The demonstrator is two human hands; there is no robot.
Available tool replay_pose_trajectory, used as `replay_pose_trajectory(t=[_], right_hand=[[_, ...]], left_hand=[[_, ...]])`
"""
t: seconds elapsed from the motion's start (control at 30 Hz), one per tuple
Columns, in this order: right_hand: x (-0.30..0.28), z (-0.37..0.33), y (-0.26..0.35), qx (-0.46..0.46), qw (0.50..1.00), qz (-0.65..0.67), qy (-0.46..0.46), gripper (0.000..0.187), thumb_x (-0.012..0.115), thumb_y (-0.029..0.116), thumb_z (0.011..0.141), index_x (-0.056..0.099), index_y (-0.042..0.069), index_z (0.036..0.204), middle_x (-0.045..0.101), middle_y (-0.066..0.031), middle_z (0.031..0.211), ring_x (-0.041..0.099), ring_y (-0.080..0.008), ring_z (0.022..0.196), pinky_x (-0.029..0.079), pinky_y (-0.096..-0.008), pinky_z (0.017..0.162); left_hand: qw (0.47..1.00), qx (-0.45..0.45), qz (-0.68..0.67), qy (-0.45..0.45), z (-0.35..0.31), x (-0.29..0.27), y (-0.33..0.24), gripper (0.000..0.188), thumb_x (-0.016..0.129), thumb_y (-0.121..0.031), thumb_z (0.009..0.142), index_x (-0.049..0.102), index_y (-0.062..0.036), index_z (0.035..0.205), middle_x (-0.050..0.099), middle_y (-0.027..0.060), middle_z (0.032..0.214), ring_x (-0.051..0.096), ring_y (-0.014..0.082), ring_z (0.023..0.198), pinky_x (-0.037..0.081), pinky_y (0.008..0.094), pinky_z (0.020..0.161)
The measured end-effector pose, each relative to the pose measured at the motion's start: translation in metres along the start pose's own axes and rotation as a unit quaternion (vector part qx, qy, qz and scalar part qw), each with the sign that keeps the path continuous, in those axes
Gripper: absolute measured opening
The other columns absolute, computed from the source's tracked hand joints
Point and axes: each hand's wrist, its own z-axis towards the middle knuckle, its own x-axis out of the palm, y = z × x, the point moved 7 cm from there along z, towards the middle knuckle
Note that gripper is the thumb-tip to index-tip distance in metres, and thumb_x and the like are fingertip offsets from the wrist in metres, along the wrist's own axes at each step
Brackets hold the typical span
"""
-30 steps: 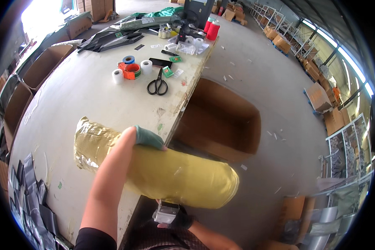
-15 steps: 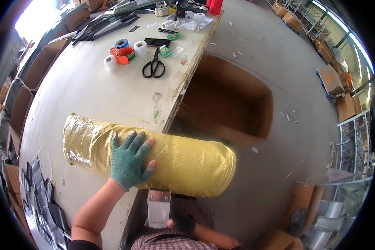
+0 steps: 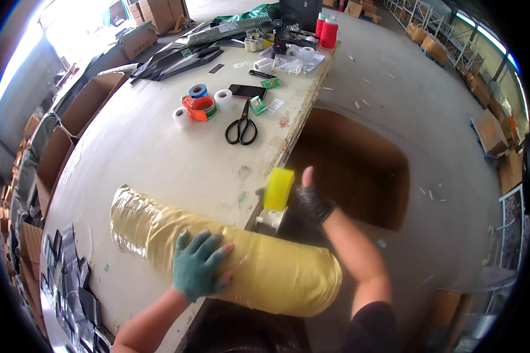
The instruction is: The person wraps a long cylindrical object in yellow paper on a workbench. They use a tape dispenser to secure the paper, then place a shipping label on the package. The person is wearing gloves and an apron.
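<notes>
A long cylindrical package in yellow woven wrapping [image 3: 277, 273] lies across the table's near edge, its right end jutting past it. Shiny clear tape covers its left end. My left hand [image 3: 199, 265], in a green fingerless glove, rests spread on top of the package. Just beyond the package, my right hand [image 3: 317, 205], in a dark fingerless glove, grips a tape dispenser [image 3: 271, 219] carrying a yellow tape roll [image 3: 278, 188]. The thumb points up; the other fingers are partly hidden and blurred.
On the table [image 3: 153, 159] lie black scissors [image 3: 241, 126], a phone [image 3: 247, 91], an orange tape dispenser [image 3: 200, 109] and several tape rolls. A small fan [image 3: 278, 29] stands farther back. Beside the table's right edge is a large open carton [image 3: 388, 194]. Black plastic strips [image 3: 70, 282] lie at left.
My right hand has swung the tape dispenser from the near side of the package to its far side. My left hand stays on the package; the whole view has shifted.
</notes>
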Motion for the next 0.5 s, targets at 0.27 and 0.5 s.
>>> replay_pose_trajectory(t=[0.27, 0.5], right_hand=[[0.134, -0.172, -0.058, -0.025, 0.996, -0.076, -0.051, 0.106, 0.038, 0.076, 0.074, 0.027, -0.004, 0.142, 0.061, -0.0154, 0.106, 0.057, -0.0237, 0.099, 0.045, -0.0381, 0.091], [0.128, -0.211, -0.168, -0.032, 0.994, -0.012, -0.103, 0.119, 0.031, 0.088, 0.07, 0.022, -0.005, 0.144, 0.062, -0.0156, 0.102, 0.058, -0.0231, 0.095, 0.046, -0.0376, 0.089]], left_hand=[[0.997, -0.081, 0.007, -0.005, 0.022, 0.006, 0.021, 0.039, 0.059, -0.03, 0.074, 0.063, -0.0137, 0.11, 0.059, 0.0094, 0.111, 0.054, 0.0294, 0.107, 0.032, 0.0552, 0.099], [0.996, -0.077, 0.006, -0.044, 0.007, 0.007, 0.009, 0.034, 0.056, -0.026, 0.076, 0.066, -0.0146, 0.107, 0.06, 0.0094, 0.115, 0.051, 0.0284, 0.115, 0.026, 0.0578, 0.105]])
